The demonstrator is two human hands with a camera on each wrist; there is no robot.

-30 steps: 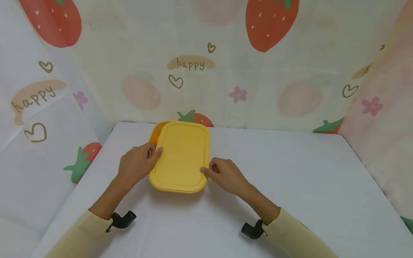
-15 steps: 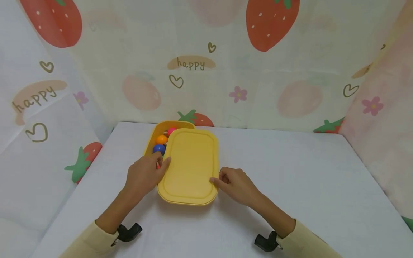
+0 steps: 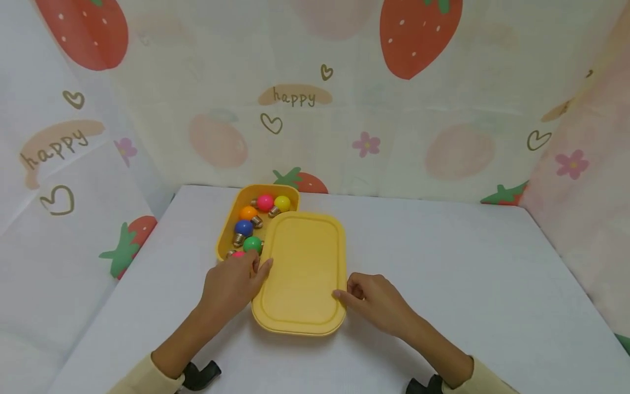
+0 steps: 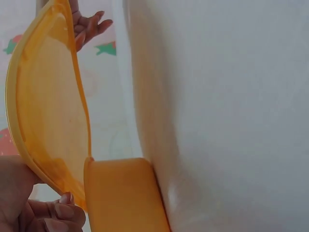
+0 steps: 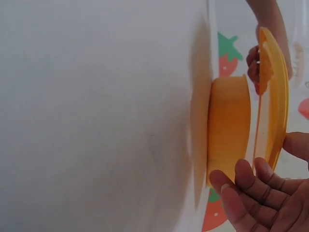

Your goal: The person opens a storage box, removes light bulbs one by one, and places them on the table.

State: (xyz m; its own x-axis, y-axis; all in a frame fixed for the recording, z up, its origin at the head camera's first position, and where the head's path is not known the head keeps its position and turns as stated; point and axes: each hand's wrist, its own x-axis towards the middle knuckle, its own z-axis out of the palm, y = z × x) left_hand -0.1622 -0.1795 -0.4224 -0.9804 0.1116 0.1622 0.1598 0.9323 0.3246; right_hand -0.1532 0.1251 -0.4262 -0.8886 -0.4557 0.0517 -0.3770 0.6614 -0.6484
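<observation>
A yellow rectangular lid (image 3: pixel 301 273) is held between both hands, raised above the table. My left hand (image 3: pixel 233 284) pinches its left edge, thumb on top and fingers beneath. On the opposite edge my right hand (image 3: pixel 379 303) pinches it the same way. Behind and to the left stands a yellow box (image 3: pixel 223 232), partly covered by the lid in the head view. Inside lie several coloured toy light bulbs with metallic screw bases, among them an orange bulb (image 3: pixel 248 213), a blue bulb (image 3: pixel 243 227) and a green bulb (image 3: pixel 253 244). A pink bulb is partly hidden by my left hand.
The box and hands are over a white-covered table (image 3: pixel 443 262). A strawberry-print cloth (image 3: pixel 418 109) rises behind the table's far edge and along both sides. A black wrist mount (image 3: pixel 202 375) sits at the left cuff, another at the right.
Both hands have drawn the lid off the box, toward the near right. The bulbs inside, mostly covered before, now show. The box has stayed in place.
</observation>
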